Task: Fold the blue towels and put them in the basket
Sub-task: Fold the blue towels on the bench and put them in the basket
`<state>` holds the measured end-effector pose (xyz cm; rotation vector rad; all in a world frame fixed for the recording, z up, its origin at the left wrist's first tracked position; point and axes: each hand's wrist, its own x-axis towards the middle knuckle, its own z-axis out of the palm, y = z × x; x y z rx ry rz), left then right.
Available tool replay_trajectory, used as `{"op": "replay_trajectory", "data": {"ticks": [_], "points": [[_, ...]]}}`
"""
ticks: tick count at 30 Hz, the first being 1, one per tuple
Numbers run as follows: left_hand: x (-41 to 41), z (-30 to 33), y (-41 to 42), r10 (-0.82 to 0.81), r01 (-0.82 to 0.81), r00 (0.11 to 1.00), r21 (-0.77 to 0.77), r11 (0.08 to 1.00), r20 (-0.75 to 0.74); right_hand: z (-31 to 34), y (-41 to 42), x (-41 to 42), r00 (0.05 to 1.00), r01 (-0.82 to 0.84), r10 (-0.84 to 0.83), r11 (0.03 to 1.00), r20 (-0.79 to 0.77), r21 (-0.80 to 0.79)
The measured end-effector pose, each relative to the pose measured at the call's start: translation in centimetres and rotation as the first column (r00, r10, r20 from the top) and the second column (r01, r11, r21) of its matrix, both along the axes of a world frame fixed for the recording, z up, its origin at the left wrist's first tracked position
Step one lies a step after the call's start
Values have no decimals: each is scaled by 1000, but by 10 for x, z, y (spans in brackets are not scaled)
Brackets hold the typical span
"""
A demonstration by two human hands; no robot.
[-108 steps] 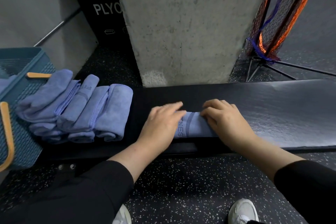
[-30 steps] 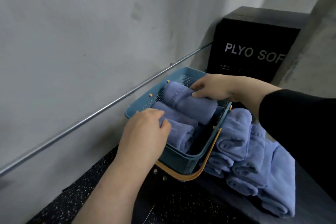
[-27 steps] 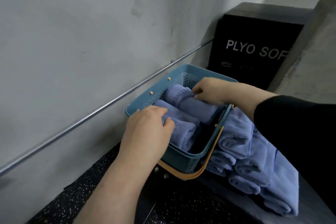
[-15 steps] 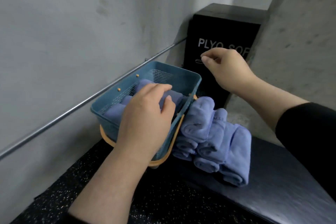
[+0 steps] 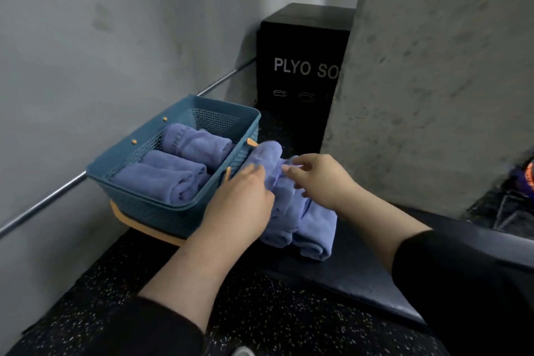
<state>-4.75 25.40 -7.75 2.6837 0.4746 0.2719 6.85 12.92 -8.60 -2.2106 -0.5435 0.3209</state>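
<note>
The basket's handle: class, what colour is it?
Light orange-tan, on the teal basket; its handle shows in the head view.
</note>
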Motion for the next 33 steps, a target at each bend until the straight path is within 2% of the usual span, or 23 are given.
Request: {"op": "replay_trajectory", "data": {"ticks": [4,8,12,18,22,23,25,27,29,31,32,33], "points": [[2,-12,-1,-73,80,969,17,997,-235,-8,35,10,969,69,-82,996,-235,-63],[0,-14,4,-40,73,974,139,988,-222,-9,52,19,894,168,-187,982,-407,-82],[-4,-16,11,-79,78,957,-16,997,-280,-7,63,21,866,189,-199,980,-460,-68],[-6,-9,18,-103,78,952,-99,992,-289,-16,80,25,825,236,-226,971,-518,-47],[-10,0,21,-55,28,977,-129,991,-207,-14,85,21,839,274,-242,962,-488,-6],[-11,2,22,-23,3,991,-145,989,-136,-11,84,20,840,301,-248,953,-482,34],[-14,6,24,63,-41,993,-210,977,99,0,76,15,850,338,-258,936,-459,100],[-16,11,25,159,-44,928,-325,945,337,14,62,9,884,332,-264,935,-386,121],[-14,18,22,238,-10,857,-446,895,458,32,45,0,925,289,-235,946,-298,150],[-9,21,21,296,21,857,-604,797,421,52,29,-9,957,218,-172,958,-233,189],[-6,21,20,301,51,881,-706,707,365,61,22,-13,967,171,-125,964,-220,204],[-4,22,19,285,89,909,-810,579,304,71,16,-19,976,109,-65,973,-210,205]]}}
